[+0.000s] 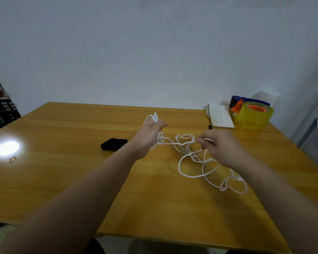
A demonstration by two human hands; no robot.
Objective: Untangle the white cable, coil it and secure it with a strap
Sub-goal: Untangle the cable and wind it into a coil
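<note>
So this looks like the coiling step, with some untangling left to do. The left hand (151, 132) is raised over the wooden table (62, 180) with a few turns of the white cable (191, 173) wrapped around it — small loops stick out past the fingers at the far side and more hang under the palm. Its fingers look loosely curled around those turns, thumb pointing right, though it's blurry enough that I can't say how tight. The right hand (218, 145) has thumb and fingertips pinched on the strand, which runs fairly straight between the two hands.

The rest of the cable is a loose mess of overlapping loops on the table under and behind the right hand, trailing toward the near right. My guess is the next move is feeding that pinched stretch around the left hand for another turn, while sliding the right hand down the line to shake out crossings before they snag.

The black strap (114, 143) — at least I think that's the strap — lies on the table left of the left hand, untouched.

Writing-wise: there's an open notebook (221, 116) with lines of text, too small to read. The yellow tape roll (253, 114) in its dispenser shows no label I can make out.
</note>
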